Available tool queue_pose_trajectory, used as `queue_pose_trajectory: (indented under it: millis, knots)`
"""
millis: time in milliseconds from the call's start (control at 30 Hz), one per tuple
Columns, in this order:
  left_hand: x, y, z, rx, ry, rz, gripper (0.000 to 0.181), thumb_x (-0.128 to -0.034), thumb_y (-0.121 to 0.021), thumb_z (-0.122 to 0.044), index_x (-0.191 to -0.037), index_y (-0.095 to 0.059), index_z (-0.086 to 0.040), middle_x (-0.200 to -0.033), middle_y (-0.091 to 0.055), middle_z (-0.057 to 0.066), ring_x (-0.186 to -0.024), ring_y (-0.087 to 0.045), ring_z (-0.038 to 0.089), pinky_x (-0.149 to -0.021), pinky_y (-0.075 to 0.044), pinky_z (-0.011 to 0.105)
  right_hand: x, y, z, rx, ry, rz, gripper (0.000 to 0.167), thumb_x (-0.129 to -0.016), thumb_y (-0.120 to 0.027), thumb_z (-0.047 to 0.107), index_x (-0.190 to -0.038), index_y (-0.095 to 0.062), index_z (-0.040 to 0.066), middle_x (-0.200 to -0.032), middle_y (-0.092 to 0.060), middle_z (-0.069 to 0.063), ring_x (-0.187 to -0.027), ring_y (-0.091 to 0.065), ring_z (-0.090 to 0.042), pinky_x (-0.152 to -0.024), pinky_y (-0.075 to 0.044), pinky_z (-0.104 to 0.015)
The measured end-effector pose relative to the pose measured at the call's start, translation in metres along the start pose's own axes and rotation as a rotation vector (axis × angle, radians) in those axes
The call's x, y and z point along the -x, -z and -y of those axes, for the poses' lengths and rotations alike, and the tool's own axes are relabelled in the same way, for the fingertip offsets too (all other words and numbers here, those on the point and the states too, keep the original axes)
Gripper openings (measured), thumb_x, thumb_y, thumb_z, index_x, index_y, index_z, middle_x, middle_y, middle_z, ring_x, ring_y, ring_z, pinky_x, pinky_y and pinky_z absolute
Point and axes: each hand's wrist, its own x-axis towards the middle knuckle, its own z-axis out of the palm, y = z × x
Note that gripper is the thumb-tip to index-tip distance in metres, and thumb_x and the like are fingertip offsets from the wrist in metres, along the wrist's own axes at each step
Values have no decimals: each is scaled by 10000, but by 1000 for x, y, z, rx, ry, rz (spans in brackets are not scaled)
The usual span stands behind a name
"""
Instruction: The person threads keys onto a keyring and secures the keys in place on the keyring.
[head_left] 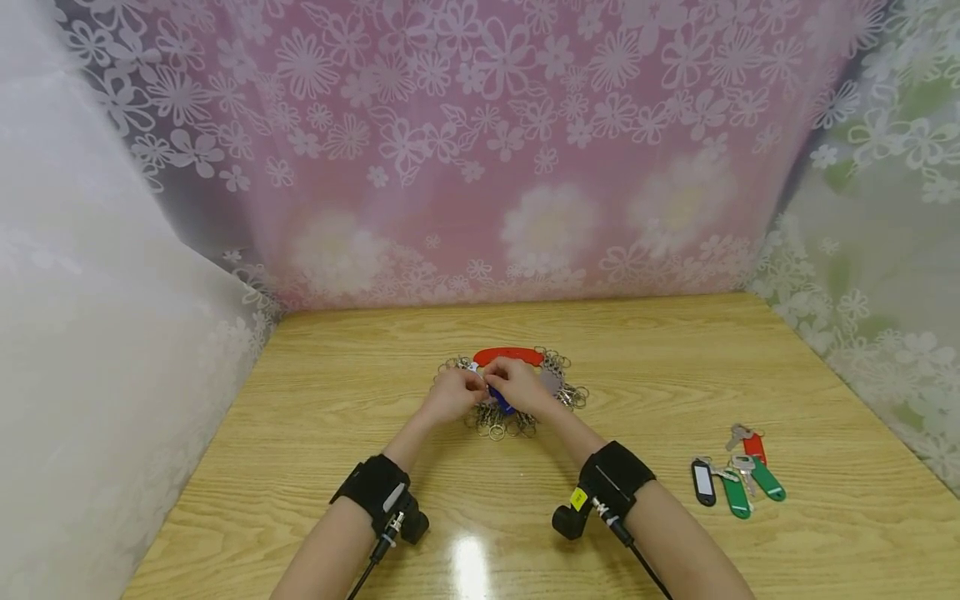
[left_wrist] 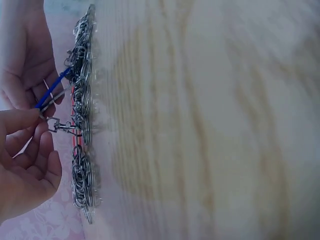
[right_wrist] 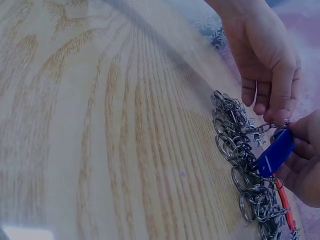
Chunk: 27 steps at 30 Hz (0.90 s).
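Since both of our hands meet at one tiny bit of hardware, we reckon this step is all about fingertip control. Our right hand (head_left: 519, 387) pinches a flat blue plastic tag (right_wrist: 276, 155) near one end, thumb and finger closed on it, with the rest of the tag slanting down towards a tangled pile of silver metal rings and clips (right_wrist: 237, 150) on the wood-grain table (head_left: 637, 367). Our left hand (head_left: 453, 395) has thumb and finger pressed together on a small silver metal clasp (left_wrist: 64, 126), other fingers loosely curled. Whether the tag's own ring is hooked through that clasp, we honestly can't tell; the fingertips cover it.

What we'd do: hold the tag steady and let the left thumb do the fine work, so only one side moves. Lift the clasp just a touch off the pile, because a neighbouring ring could easily snag. Don't yank either; there's a curved red plastic strip (head_left: 508, 356) right behind, and a tug might drag the lot. We'd leave the silver metal keys (head_left: 745, 465) and their black, green and red plastic tags (head_left: 737, 497) alone, well off to the right.
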Motion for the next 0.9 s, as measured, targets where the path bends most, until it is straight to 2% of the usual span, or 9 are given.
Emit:
queue_pose_trajectory:
  millis: [67, 133, 267, 367, 433, 600, 767, 900]
  knots:
    - [1, -1, -1, -16, 0, -6, 115, -882, -587, -58, -849, -680, 1, -780, -635, 65, -654, -497, 124, -591, -394, 246, 0, -1, 0, -12, -15, -3, 119, -944, -536, 112, -981, -633, 54, -893, -615, -46, -774, -577, -158, -654, -471, -302]
    - [1, -1, -2, 7, 17, -7, 145, -898, -568, -66, -854, -679, 16, -752, -623, 83, -610, -457, 128, -568, -361, 244, 0, -2, -1, -20, -26, -12, 121, -945, -533, 108, -985, -632, 50, -896, -615, -50, -779, -579, -163, -664, -474, -306]
    - [0, -2, -2, 66, 75, -18, 166, -909, -553, -85, -865, -684, 8, -695, -579, 43, -559, -394, 122, -529, -309, 239, 0, -3, -3, -44, -45, -24, 117, -945, -532, 101, -983, -630, 51, -914, -616, -52, -812, -583, -171, -702, -479, -321]
    - [0, -2, -4, 108, 108, -33, 165, -901, -548, -75, -855, -681, 11, -721, -588, 44, -590, -438, 130, -533, -322, 237, 0, -4, -1, -58, -52, -25, 115, -945, -531, 102, -983, -629, 54, -930, -616, -55, -834, -582, -178, -720, -479, -329]
    - [1, -1, -5, 135, 118, -38, 175, -898, -547, -67, -837, -669, 42, -759, -614, 80, -649, -515, 167, -551, -343, 239, 0, -4, 0, -60, -53, -20, 115, -946, -530, 105, -987, -626, 57, -939, -614, -55, -839, -580, -179, -721, -478, -330]
    - [1, -1, -6, 201, 151, -60, 167, -889, -553, -47, -871, -678, 62, -842, -652, 108, -785, -618, 241, -627, -457, 268, 0, -4, 0, -56, -50, -12, 119, -948, -530, 116, -995, -624, 61, -946, -614, -49, -830, -578, -170, -703, -479, -320]
    - [0, -3, -6, 227, 157, -62, 154, -877, -564, -33, -884, -678, 70, -852, -658, 132, -796, -651, 281, -713, -516, 353, 1, -4, -1, -46, -28, -17, 118, -945, -532, 98, -994, -624, 43, -957, -621, -58, -883, -590, -201, -745, -482, -345]
    - [-1, -4, -7, 203, 154, -70, 149, -876, -576, -56, -844, -669, 55, -812, -647, 106, -748, -644, 245, -668, -504, 304, 2, -3, -1, -66, -21, -21, 121, -945, -529, 94, -997, -623, 38, -980, -622, -75, -970, -583, -244, -823, -468, -393]
